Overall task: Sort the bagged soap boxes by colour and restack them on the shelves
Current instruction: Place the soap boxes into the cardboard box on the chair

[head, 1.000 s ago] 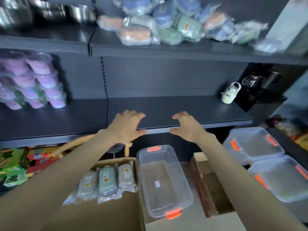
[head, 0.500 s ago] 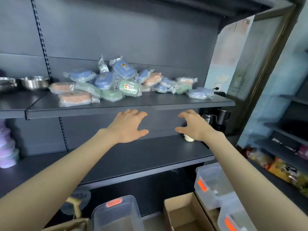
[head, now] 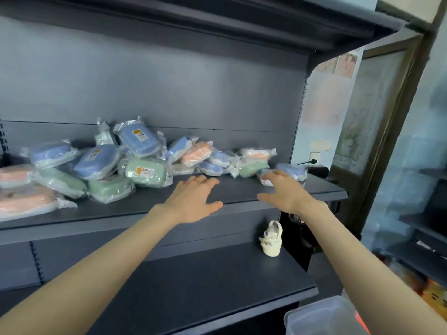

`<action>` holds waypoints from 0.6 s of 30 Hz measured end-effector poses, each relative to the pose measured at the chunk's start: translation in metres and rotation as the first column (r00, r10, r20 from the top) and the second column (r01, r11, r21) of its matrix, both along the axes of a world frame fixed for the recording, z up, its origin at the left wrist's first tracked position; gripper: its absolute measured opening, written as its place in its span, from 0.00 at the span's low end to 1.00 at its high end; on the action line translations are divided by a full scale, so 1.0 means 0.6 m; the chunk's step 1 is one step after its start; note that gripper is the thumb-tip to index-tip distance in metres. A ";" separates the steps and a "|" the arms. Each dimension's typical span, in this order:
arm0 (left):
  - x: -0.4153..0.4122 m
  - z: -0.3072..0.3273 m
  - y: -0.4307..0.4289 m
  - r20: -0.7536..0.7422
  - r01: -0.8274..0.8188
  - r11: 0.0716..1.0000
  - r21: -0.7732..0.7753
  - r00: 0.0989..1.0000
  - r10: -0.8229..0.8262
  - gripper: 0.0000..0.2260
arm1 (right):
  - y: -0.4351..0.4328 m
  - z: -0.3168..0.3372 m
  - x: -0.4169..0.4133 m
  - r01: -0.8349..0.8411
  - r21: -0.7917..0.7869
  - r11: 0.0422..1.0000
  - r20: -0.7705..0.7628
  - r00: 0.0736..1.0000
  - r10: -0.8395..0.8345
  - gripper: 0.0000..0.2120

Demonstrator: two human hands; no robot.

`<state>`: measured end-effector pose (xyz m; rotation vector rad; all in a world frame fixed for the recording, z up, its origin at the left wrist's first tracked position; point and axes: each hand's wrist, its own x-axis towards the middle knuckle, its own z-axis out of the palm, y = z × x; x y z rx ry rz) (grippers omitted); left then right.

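Observation:
A mixed heap of bagged soap boxes (head: pixel 135 163) in blue, green and peach lies on the upper dark shelf (head: pixel 145 209). A green box (head: pixel 145 170) with an orange label sits at the heap's front. At the shelf's right end lies a blue bagged box (head: pixel 291 170). My left hand (head: pixel 193 200) hovers over bare shelf in front of the heap, fingers spread and holding nothing. My right hand (head: pixel 283 191) reaches toward the blue box at the right end, fingers straight and just short of it or touching it; which, I cannot tell.
A small cream kettle-shaped item (head: pixel 271 239) stands on the lower shelf (head: pixel 205 286). A clear plastic bin with an orange latch (head: pixel 324 317) sits at the bottom right. Another shelving unit (head: pixel 425 238) stands to the right. A poster panel (head: pixel 326 102) closes the shelf's right end.
The view has swung up from the floor bins to the upper shelf. Both hands have risen from the lower shelf's edge to the upper shelf, the right one nearing the blue box.

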<state>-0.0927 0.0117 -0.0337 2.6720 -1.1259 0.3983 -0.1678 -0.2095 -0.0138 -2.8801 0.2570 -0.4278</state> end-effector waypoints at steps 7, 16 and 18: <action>0.167 0.003 -0.136 -0.002 -0.059 0.998 -0.029 0.998 0.059 0.27 | -0.128 0.005 0.182 -0.025 0.016 1.000 0.007 1.000 0.025 0.26; 0.407 -0.007 -0.277 0.012 -0.191 0.966 -0.173 0.981 0.196 0.25 | -0.285 -0.015 0.422 -0.041 0.141 0.989 0.098 0.995 0.027 0.30; 0.450 -0.008 -0.294 0.066 -0.212 0.961 -0.177 0.972 0.227 0.25 | -0.308 -0.023 0.462 -0.030 0.089 0.996 0.150 0.989 0.016 0.31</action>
